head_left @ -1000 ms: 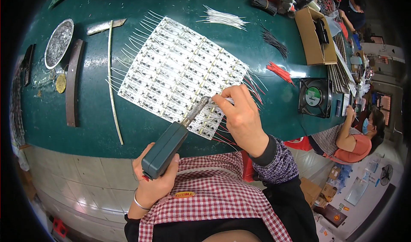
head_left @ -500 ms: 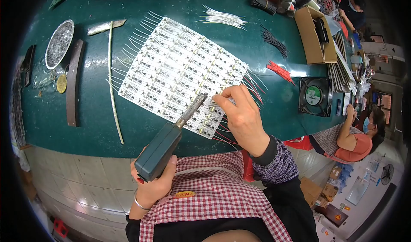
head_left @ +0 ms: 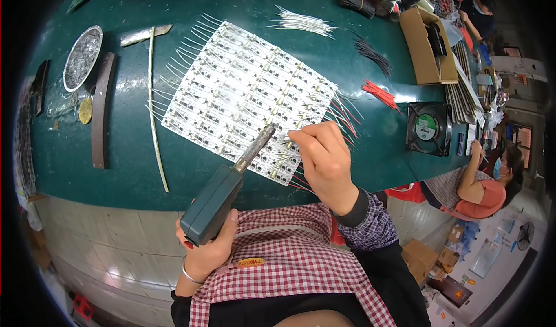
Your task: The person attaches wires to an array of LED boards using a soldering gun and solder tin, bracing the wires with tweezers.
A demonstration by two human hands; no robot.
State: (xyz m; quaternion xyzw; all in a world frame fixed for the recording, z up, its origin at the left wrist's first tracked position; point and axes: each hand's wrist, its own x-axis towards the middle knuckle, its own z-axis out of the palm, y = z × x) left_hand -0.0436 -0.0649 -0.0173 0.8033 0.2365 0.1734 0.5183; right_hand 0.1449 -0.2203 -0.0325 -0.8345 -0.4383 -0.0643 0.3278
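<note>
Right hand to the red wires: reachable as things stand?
Likely yes: the red wires lie uncovered, beyond and right of the right hand; only thin leads off the white board seem between.

left hand (head_left: 209,250): grips green soldering iron (head_left: 212,204) | right hand (head_left: 328,164): pinched over white circuit panel (head_left: 231,98)

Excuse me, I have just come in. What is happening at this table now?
A person's left hand holds a dark green tool with its metal tip over a white circuit-board panel on the green table. The right hand is pinched over the panel; whether it holds a wire is unclear. White wires, black wires and red wires lie beside the panel.
</note>
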